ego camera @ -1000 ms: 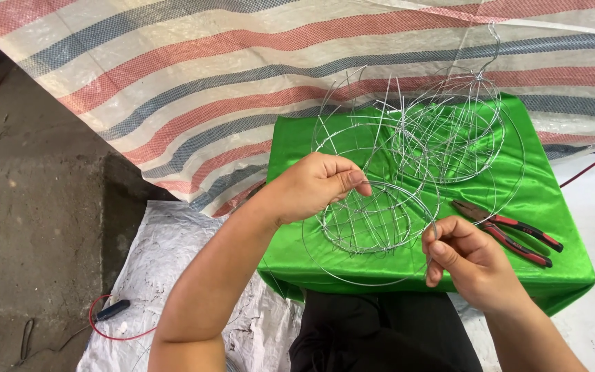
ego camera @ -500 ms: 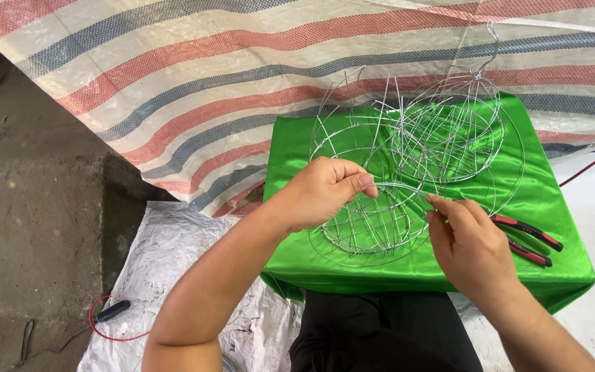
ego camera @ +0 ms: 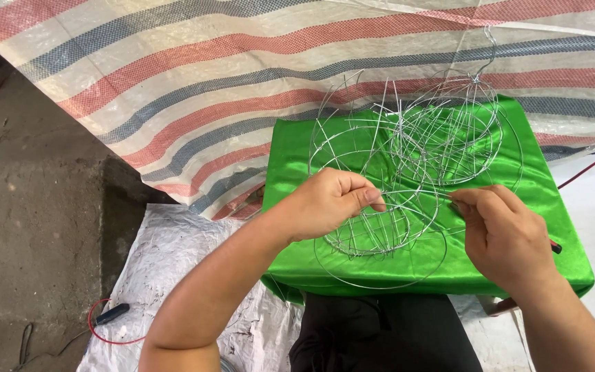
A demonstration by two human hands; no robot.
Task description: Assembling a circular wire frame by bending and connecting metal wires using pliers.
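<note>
Nearest the camera, a dark garment (ego camera: 387, 334) covers the person's lap, and a crinkled white plastic sheet (ego camera: 173, 275) lies on the concrete floor (ego camera: 29, 207) to the left, with a small black-handled tool on a red cord (ego camera: 113, 313) at its edge.

Above the lap, both hands work over a surface draped in shiny green satin cloth (ego camera: 297, 158). The left hand (ego camera: 328, 204) has its grip closed narrow, thumb and forefinger pinched on a thin silver wire (ego camera: 418, 193) at the upper rim of the round silver wire frame (ego camera: 380, 238) that lies on the cloth. The right hand (ego camera: 504, 231) is closed as well, fingertips pinching what seems to be the same wire on the opposite side, though the strand is too fine to be sure. That wire's long axis runs nearly level, left to right, between the two grips; it lies just right of the left fingertips and just left of the right ones, so both hands are equally near it.

A red-and-black handle tip (ego camera: 556, 246) peeks out behind the right hand. Farther back, touching the near frame, stands a tangle of more silver wire baskets (ego camera: 442, 131), whose loose strands crowd the working spot. Beyond hangs a red, blue and white striped woven tarpaulin (ego camera: 208, 62).
</note>
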